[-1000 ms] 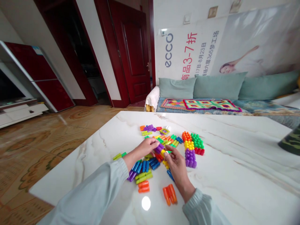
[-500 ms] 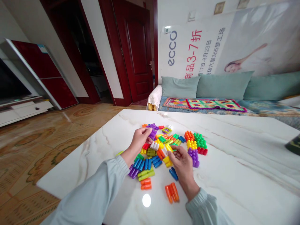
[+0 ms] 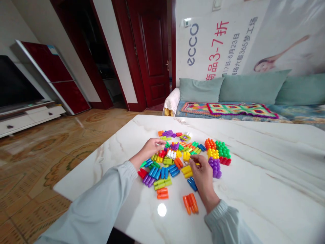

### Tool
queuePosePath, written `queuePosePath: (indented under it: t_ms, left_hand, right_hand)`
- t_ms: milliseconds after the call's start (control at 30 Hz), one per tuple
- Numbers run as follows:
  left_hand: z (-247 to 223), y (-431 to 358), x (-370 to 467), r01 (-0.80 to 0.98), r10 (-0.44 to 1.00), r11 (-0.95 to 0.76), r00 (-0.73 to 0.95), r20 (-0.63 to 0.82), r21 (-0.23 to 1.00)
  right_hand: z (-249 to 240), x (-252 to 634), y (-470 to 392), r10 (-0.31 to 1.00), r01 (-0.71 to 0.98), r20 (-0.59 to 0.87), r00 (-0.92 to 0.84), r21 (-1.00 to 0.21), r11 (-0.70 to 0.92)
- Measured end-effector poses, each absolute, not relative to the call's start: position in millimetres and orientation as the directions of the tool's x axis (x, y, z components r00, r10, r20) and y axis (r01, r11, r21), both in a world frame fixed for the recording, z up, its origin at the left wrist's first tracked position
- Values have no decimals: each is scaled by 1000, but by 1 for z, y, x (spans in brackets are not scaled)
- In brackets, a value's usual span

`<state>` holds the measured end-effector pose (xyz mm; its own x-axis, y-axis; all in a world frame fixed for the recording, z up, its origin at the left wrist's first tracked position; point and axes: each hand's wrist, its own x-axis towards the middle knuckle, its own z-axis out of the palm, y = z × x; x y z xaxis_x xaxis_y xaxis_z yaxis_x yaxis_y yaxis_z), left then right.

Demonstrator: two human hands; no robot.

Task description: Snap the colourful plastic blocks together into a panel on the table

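Note:
My left hand (image 3: 149, 149) is at the left side of a loose pile, its thumb and fingertips slightly apart beside a green piece (image 3: 167, 144) and a purple piece (image 3: 174, 146). My right hand (image 3: 202, 173) pinches a yellow piece (image 3: 186, 156) over the pile's right part. White pieces (image 3: 171, 154) and a lime piece (image 3: 168, 161) lie between the hands. Nearer me are blue pieces (image 3: 164, 173), a lime piece (image 3: 163, 183) and two separate orange groups (image 3: 162, 193), (image 3: 190, 203).
Right of the pile stands a cluster of upright pieces: orange (image 3: 210, 144), green (image 3: 222, 149), yellow (image 3: 213, 154), red (image 3: 225, 161) and purple (image 3: 215, 167). All rest on a white marble-patterned table (image 3: 254, 196). A sofa with green cushions (image 3: 246, 88) is behind it.
My left hand has let go of the purple piece, which now lies in the pile. The right hand still holds the yellow piece. The view has shifted slightly.

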<state>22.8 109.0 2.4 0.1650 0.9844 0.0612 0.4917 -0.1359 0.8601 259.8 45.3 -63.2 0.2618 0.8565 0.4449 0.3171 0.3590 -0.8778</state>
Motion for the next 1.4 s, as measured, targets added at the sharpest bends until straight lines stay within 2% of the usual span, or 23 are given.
queuePosePath:
  t_ms: [200, 367, 467, 667, 833, 933, 1067, 1133, 1233, 1333, 1400]
  left_hand:
    - [-11, 109, 3, 642, 974, -195, 213, 71, 741]
    - [-18, 102, 13, 699, 901, -421, 395, 177, 578]
    - [-22, 100, 17, 711, 899, -436, 373, 230, 551]
    - [-15, 84, 38, 686, 928, -369, 226, 297, 628]
    - [-3, 55, 73, 453, 933, -343, 263, 245, 823]
    - [-8, 48, 87, 314, 932, -321, 271, 240, 894]
    - [-22, 47, 93, 104, 961, -199, 216, 173, 975]
    - [-26, 42, 93, 74, 977, -160, 155, 147, 984]
    - [-27, 21, 95, 241, 975, -222, 77, 209, 945]
    - [-25, -8, 96, 466, 929, -368, 142, 343, 805]
    - [-25, -26, 92, 536, 882, -464, 209, 422, 705]
  right_hand:
    - [-60, 259, 45, 874, 344, 435, 218, -872, 348]
    - [-58, 259, 45, 868, 337, 451, 210, -866, 368]
    - [-59, 259, 46, 865, 342, 459, 204, -861, 376]
    - [-57, 258, 41, 829, 392, 535, 162, -806, 444]
    - [-49, 255, 32, 805, 350, 592, -18, -751, 560]
    - [-47, 254, 30, 832, 319, 551, -67, -778, 541]
    - [-48, 254, 34, 884, 289, 467, 7, -848, 445]
    - [-49, 253, 35, 902, 276, 429, 55, -874, 399]
    - [-54, 254, 37, 906, 289, 408, 109, -886, 364]
    - [-60, 258, 39, 908, 379, 397, 134, -867, 323]
    - [-63, 260, 40, 917, 446, 370, 150, -853, 271]
